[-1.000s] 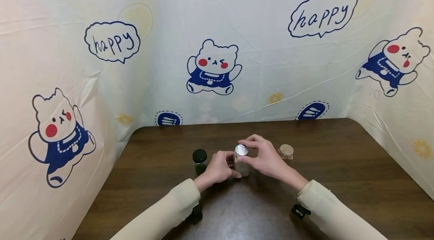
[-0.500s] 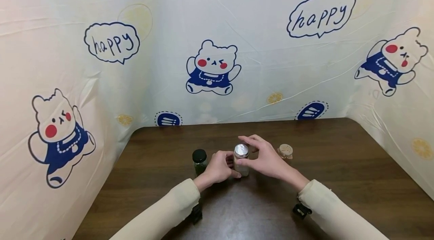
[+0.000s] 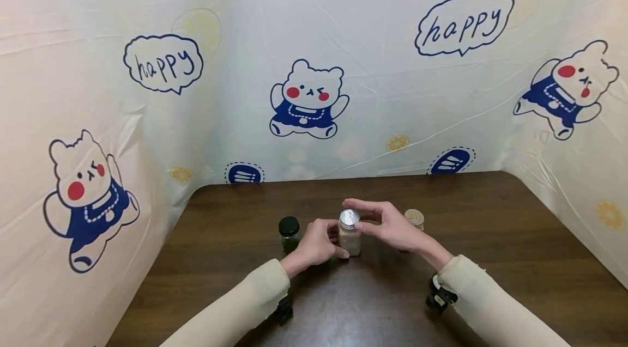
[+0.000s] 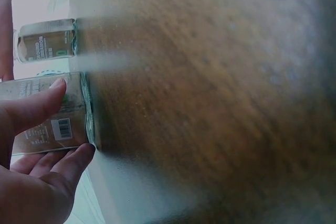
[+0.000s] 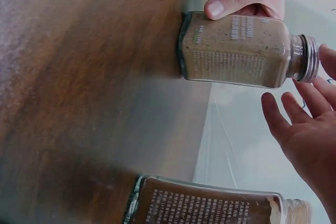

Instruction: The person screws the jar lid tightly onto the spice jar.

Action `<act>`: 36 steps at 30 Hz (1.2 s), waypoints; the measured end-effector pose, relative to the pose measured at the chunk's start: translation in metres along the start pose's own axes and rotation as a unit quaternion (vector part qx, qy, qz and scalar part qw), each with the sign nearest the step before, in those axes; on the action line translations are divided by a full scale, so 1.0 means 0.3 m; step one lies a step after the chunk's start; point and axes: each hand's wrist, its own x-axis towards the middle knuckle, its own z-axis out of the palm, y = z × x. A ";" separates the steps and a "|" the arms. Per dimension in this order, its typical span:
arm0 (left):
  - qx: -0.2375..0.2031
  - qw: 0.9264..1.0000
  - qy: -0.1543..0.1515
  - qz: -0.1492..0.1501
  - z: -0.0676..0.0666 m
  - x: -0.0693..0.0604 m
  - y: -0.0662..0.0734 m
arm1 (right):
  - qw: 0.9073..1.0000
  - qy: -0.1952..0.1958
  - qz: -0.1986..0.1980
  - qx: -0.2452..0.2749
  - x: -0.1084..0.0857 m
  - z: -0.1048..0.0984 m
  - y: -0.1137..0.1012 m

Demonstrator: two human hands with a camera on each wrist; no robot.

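A square glass spice jar (image 3: 350,241) of speckled beige powder stands upright on the table. My left hand (image 3: 316,242) grips its body low down, with the thumb (image 5: 226,6) on the near side. The silver metal lid (image 5: 312,59) sits on its neck. My right hand (image 3: 394,226) holds this lid between thumb and index finger, while the other fingers (image 5: 275,114) spread apart beside the jar. Left of my left hand stands a black-topped jar (image 3: 289,226) with dark green contents, partly hidden by that hand.
Behind my right hand stands another jar with a pale, holed top (image 3: 414,218); brown contents show through its glass (image 5: 205,203) in the right wrist view. A dark wooden table (image 3: 235,200) lies beneath everything. Printed white cloth (image 3: 392,91) hangs along its back and sides.
My right hand lifts its fingers slightly, then its thumb moves from the lid's front to its right side as the hand turns. The left hand keeps its grip on the jar.
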 end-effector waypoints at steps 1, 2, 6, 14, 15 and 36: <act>0.000 1.000 0.001 0.001 0.000 0.000 0.000 | 1.000 -0.001 0.003 0.003 0.001 -0.002 -0.001; 0.001 1.000 0.001 0.002 0.000 0.000 0.000 | 1.000 -0.002 0.006 0.007 0.002 -0.003 -0.001; 0.002 1.000 0.000 0.002 0.000 -0.001 -0.001 | 1.000 -0.005 0.006 0.009 0.006 -0.004 -0.001; 0.005 1.000 0.001 0.005 -0.001 0.001 0.000 | 1.000 0.003 0.006 -0.010 0.005 -0.002 -0.003; 0.005 1.000 0.001 0.006 -0.001 0.001 0.001 | 1.000 0.005 0.008 -0.014 0.005 -0.002 -0.003; -0.007 1.000 -0.001 0.000 0.002 -0.002 0.000 | 0.980 0.086 -0.001 -0.178 0.004 0.033 -0.036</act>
